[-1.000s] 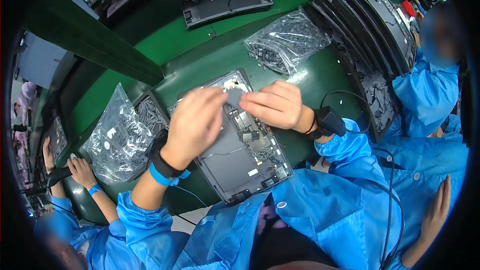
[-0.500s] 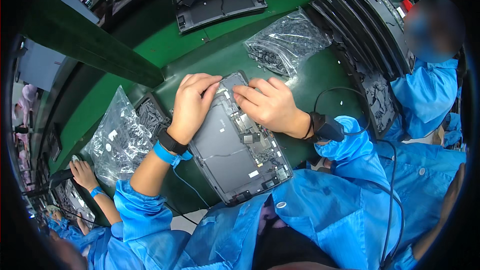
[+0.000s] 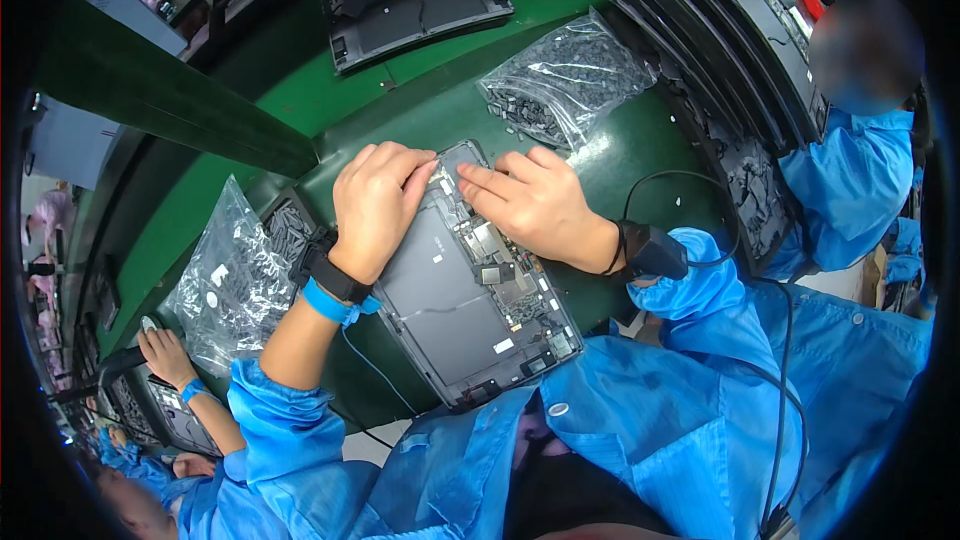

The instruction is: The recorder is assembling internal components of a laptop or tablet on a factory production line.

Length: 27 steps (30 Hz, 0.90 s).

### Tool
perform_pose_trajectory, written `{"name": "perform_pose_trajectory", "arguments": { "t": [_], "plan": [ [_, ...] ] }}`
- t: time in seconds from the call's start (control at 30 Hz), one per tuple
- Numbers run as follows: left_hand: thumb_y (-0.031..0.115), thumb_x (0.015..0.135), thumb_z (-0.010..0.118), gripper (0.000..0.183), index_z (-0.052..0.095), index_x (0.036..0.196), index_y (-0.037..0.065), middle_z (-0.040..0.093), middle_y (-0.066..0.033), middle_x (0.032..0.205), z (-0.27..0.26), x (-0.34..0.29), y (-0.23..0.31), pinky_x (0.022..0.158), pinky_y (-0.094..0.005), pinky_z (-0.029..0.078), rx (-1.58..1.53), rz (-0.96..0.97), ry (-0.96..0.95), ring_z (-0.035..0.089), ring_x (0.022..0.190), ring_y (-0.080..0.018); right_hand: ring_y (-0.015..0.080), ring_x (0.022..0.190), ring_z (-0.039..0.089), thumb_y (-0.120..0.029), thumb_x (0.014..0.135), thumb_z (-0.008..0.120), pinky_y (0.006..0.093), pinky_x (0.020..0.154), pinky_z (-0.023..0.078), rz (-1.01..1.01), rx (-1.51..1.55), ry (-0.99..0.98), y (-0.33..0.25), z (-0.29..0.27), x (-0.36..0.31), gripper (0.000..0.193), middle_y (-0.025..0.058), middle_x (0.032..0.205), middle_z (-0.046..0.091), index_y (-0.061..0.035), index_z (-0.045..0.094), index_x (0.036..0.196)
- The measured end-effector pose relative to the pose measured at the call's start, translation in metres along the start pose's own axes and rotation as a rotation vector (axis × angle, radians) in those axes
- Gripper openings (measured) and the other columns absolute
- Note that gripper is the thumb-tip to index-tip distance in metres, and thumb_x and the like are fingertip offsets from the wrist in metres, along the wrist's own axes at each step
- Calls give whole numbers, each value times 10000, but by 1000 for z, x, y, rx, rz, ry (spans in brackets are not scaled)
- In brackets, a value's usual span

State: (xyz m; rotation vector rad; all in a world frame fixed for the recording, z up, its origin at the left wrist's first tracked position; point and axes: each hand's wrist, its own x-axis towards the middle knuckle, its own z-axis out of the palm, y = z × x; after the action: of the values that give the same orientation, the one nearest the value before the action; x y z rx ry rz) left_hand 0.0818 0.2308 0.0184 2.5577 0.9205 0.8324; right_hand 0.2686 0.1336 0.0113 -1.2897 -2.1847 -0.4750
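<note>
An opened tablet-like device [image 3: 435, 290] lies slanted on the green bench in front of me, its dark battery area and circuit board exposed. My left hand [image 3: 378, 205] rests over its upper left edge, with thumb and index finger drawn together near the top corner. Close beside it, my right hand [image 3: 535, 202] bends over the upper right part, its thumb and fingertips pinched against the inside of the device. Whatever lies between the fingertips of either hand is too small or hidden to make out. A blue strap with a cord [image 3: 340, 305] circles my left wrist.
Clear bags of small dark parts [image 3: 570, 80] [image 3: 230, 290] lie beyond the device and to its left. Stacked device housings [image 3: 720, 50] stand at far right, above a tray of dark pieces [image 3: 755, 195]. Another open device [image 3: 420, 15] lies behind. A co-worker's hand [image 3: 168, 355] is at left.
My hands stay at the top end of the device, the right fingertips shifting slightly. The whole view has drifted a little. At far left, an open device has come into clearer view below the co-worker's hand.
</note>
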Motion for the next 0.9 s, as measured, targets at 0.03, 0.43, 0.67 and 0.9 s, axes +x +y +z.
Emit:
{"name": "perform_pose_trajectory", "arguments": {
  "t": [0.03,0.43,0.67,0.9],
  "plan": [
    [101,806,726,86,723,870,44,676,-85,842,2,0,-1,715,-371,492,-15,1,5,623,800,-272,140,777,592,-135,720,666,271,617,422,5,-4,-8,-2,0,-1,171,14,1062,706,-90,705,881],
    [61,816,716,86,694,891,26,652,-93,864,6,-3,-10,735,-352,473,-140,-11,16,593,813,-266,177,813,584,-120,697,663,303,688,476,-19,266,34,14,10,1,186,33,1024,704,-45,692,865],
    [78,810,722,78,674,839,25,626,-76,808,7,1,-5,705,-364,464,-95,-55,-17,588,788,-263,170,823,578,-130,705,670,300,680,451,-13,225,48,14,9,-2,185,11,1043,702,-65,698,876],
    [87,810,717,85,656,828,32,622,-77,802,5,2,-7,690,-369,462,-60,24,1,589,765,-274,143,801,597,-153,736,722,284,625,416,8,44,69,4,4,0,184,-11,1045,715,-86,729,907]
  ]
}}
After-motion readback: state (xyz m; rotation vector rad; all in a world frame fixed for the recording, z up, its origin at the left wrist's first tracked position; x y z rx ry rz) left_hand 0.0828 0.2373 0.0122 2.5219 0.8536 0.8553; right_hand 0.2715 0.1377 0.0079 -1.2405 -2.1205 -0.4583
